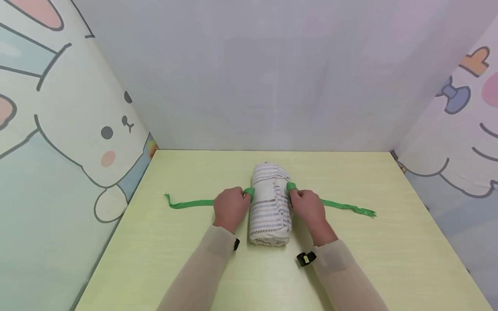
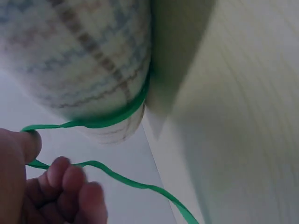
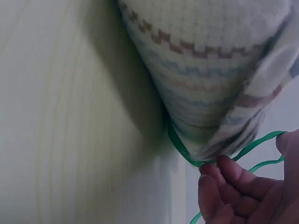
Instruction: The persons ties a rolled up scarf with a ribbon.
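Both hands, left [image 1: 230, 206] and right [image 1: 307, 206], pinch the ribbon [image 1: 190, 203] in their fingers beside the towel roll [image 1: 270, 203] on the desk [image 1: 186, 255], seemingly mid-tying; crossing the ends over likely follows.

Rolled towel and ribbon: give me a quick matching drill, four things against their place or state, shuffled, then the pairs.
Things:
1. rolled towel
2. green ribbon
3. left hand
4. right hand

Places or states:
A. pinches the ribbon at the roll's right side
B. lies on the table between both hands
C. passes under the roll, ends trailing out both sides
D. pinches the ribbon at the roll's left side

Pairs: 1-B, 2-C, 3-D, 4-A
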